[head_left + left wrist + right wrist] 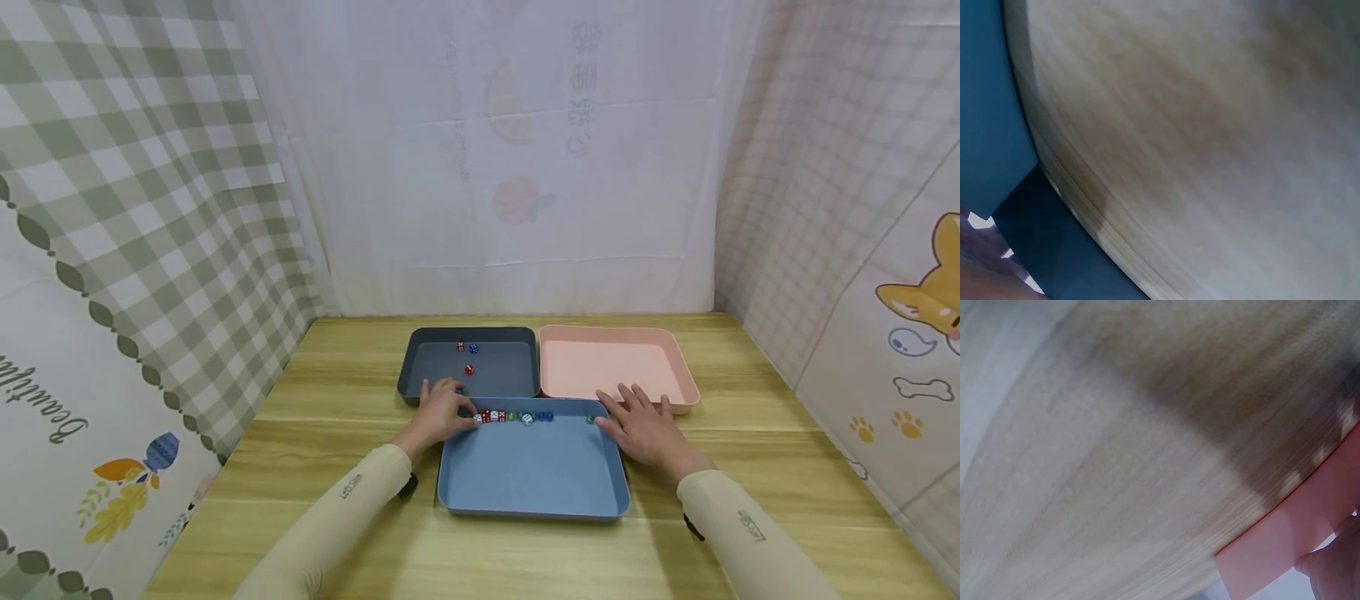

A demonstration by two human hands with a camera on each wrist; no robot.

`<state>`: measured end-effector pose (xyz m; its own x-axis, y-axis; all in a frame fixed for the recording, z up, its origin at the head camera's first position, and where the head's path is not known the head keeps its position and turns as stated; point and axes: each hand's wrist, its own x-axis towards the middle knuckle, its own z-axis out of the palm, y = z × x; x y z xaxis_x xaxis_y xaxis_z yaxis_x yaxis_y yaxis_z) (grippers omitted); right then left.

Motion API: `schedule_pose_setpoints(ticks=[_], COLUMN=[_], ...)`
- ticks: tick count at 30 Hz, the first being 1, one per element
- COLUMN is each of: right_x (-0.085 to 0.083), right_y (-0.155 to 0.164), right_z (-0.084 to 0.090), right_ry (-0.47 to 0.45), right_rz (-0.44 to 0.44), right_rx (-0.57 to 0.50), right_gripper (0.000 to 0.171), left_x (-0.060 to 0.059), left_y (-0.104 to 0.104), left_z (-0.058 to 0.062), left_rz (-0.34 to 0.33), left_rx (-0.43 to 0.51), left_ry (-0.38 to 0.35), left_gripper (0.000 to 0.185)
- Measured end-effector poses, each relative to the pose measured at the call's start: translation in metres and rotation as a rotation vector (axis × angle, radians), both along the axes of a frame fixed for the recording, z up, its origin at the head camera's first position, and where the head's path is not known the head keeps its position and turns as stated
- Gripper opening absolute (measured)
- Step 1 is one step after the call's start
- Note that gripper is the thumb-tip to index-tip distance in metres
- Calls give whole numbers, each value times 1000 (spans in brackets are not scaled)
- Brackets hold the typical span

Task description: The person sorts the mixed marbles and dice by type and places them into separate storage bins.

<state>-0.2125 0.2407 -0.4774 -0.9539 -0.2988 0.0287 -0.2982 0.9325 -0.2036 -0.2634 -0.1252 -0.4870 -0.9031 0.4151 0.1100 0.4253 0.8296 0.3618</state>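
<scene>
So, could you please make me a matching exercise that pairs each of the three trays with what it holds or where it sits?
Things:
1. Dark tray
2. Pink tray
3. Blue tray

States:
A. nearest the person, dice in a row along its far edge
B. far right, no dice visible inside
C. far left, three dice inside

Pairs: 1-C, 2-B, 3-A

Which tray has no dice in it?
The pink tray, back right. The dark tray holds three dice, and the blue tray has a row along its far edge.
</scene>
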Motion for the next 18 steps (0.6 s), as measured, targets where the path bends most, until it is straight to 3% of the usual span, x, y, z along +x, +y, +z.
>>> schedule_pose_setpoints(ticks=[6,18], right_x=[0,0], right_y=[0,-1], right_z=[0,-1], right_ry=[-4,-7], right_rz=[-4,-5], right_rx=[0,-2], right_gripper=[65,65], left_x=[0,-5], left_y=[-1,-4], left_z=[0,18], left_rz=[-8,19], left_rx=[9,53], left_ry=[3,-8], left_gripper=[11,12])
